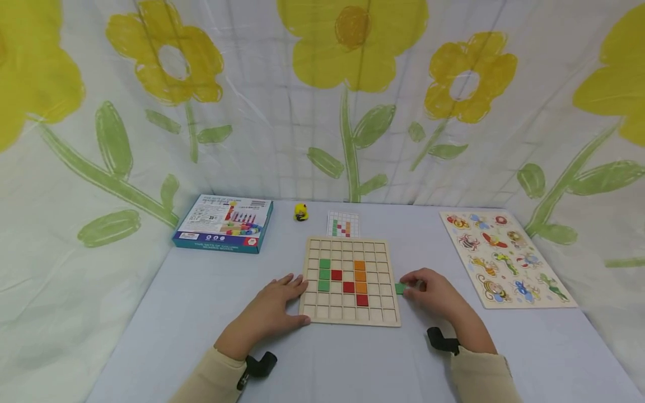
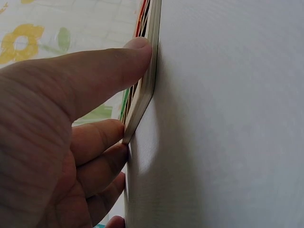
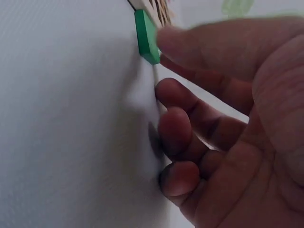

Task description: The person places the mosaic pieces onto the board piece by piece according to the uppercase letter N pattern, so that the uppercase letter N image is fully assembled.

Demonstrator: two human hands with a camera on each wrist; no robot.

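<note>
A wooden grid board [image 1: 347,313] lies flat on the table, holding a column of green tiles [image 1: 324,274], a column of orange tiles [image 1: 360,276] and scattered red tiles [image 1: 336,275]. My left hand [image 1: 274,305] rests at the board's left side, fingers spread against the edge and thumb at the near left corner. In the left wrist view, the thumb [image 2: 135,50] touches the board's side. Just off the board's right edge, my right hand [image 1: 435,294] pinches a loose green tile [image 3: 146,38] between thumb and forefinger. Its other fingers curl loosely near the tabletop.
Behind the board lies a pattern card [image 1: 354,218] printed with coloured squares. A small yellow toy figure [image 1: 300,212] stands to its left. The blue-edged box [image 1: 221,224] is at the back left, and a wooden insect puzzle board [image 1: 484,263] at the right.
</note>
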